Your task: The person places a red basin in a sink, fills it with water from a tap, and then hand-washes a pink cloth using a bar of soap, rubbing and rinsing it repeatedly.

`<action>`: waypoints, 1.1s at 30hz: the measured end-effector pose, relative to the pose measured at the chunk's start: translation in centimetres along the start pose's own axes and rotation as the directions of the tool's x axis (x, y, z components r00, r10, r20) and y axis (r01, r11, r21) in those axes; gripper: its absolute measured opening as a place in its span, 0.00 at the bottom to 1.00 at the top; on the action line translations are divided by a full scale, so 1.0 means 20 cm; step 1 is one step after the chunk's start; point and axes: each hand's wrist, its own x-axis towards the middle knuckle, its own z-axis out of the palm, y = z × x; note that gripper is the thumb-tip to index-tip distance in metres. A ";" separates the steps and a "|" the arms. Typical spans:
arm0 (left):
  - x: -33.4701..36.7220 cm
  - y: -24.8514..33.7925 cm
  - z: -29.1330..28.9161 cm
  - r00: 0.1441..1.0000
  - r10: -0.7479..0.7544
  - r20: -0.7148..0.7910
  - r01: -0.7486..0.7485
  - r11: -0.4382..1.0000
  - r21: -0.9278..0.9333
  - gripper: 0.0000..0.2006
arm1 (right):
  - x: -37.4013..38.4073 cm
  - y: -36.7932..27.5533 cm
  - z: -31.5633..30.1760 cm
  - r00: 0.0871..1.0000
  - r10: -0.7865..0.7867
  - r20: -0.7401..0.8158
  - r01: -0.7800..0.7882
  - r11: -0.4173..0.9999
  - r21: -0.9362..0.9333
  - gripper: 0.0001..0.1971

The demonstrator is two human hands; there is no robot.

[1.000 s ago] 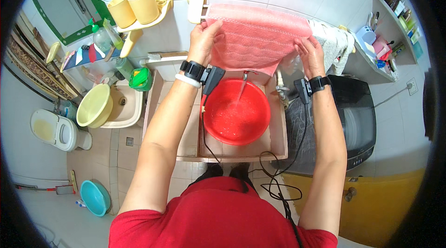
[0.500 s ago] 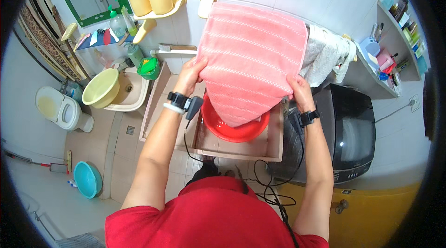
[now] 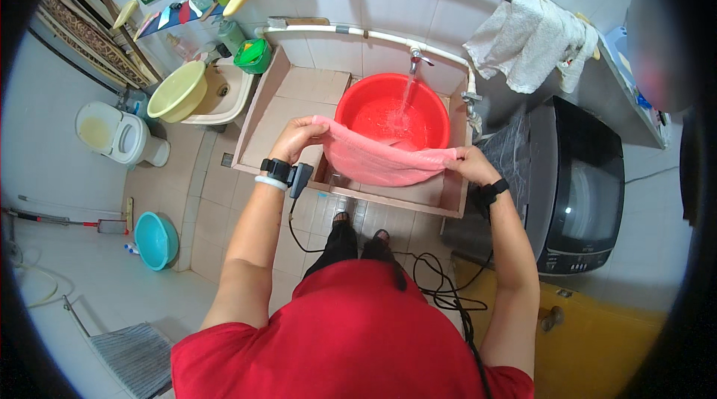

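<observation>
A pink towel [image 3: 381,158] is stretched between my two hands, sagging over the near rim of a red basin [image 3: 358,100]. My left hand [image 3: 299,137] pinches one upper corner, and my right hand [image 3: 474,165] grips the other. Water runs from a metal tap [image 3: 416,60] into the basin, where it splashes around the middle. The basin sits in a tiled trough [image 3: 295,104] against the wall. Whether the towel's hidden far side touches the water, I cannot tell.
A black washing machine [image 3: 571,182] stands right of the trough. Above it, grey-white towels [image 3: 523,40] hang from a rail. Leftward are a small sink [image 3: 231,96] with a yellow basin [image 3: 175,96] and a toilet [image 3: 112,134]. A black cable [image 3: 441,294] trails near my feet.
Both hands have lowered the towel from in front of the wall toward me, over the basin's near rim. The tap and running water have come into sight.
</observation>
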 end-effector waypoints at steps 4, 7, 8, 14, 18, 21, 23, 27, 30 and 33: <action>0.01 0.03 0.00 1.000 -0.006 -0.001 0.006 0.998 -0.057 0.10 | -0.06 -0.18 0.01 0.995 -0.003 -0.095 0.009 0.998 0.062 0.08; 0.06 0.13 0.03 0.996 0.074 -0.042 -0.077 0.995 -0.065 0.10 | -0.03 -0.23 -0.05 0.949 -0.008 -0.314 0.065 0.983 0.170 0.10; 0.09 0.17 0.04 0.992 0.119 -0.040 -0.121 0.991 -0.051 0.11 | -0.04 -0.29 -0.06 0.940 -0.005 -0.341 0.095 0.964 0.249 0.11; 0.15 0.41 0.06 0.950 0.312 0.000 -0.310 0.946 -0.097 0.15 | -0.01 -0.55 -0.13 0.825 0.010 -0.565 0.285 0.856 0.432 0.09; 0.20 0.41 0.01 0.932 0.349 0.094 -0.331 0.929 -0.163 0.16 | 0.02 -0.55 -0.14 0.789 -0.044 -0.613 0.370 0.830 0.417 0.10; 0.23 0.28 -0.04 0.972 0.224 0.077 -0.228 0.972 0.048 0.15 | 0.04 -0.43 -0.10 0.836 0.001 -0.549 0.280 0.859 0.428 0.12; 0.21 0.22 -0.05 0.995 -0.021 0.099 -0.039 0.823 0.566 0.15 | 0.03 -0.30 -0.06 0.865 0.130 -0.485 -0.006 0.968 0.249 0.14; 0.25 -0.13 -0.16 0.956 -0.267 0.120 0.189 0.875 0.445 0.18 | 0.01 -0.06 0.09 0.856 0.372 -0.360 -0.362 0.927 0.100 0.13; 0.24 -0.17 -0.15 0.958 -0.268 0.099 0.199 0.875 0.442 0.19 | 0.01 -0.07 0.18 0.832 0.489 -0.263 -0.424 0.865 0.268 0.12; 0.27 -0.12 -0.10 0.962 -0.261 0.076 0.211 0.894 0.394 0.19 | 0.07 -0.08 0.23 0.835 0.477 -0.274 -0.392 0.866 0.312 0.13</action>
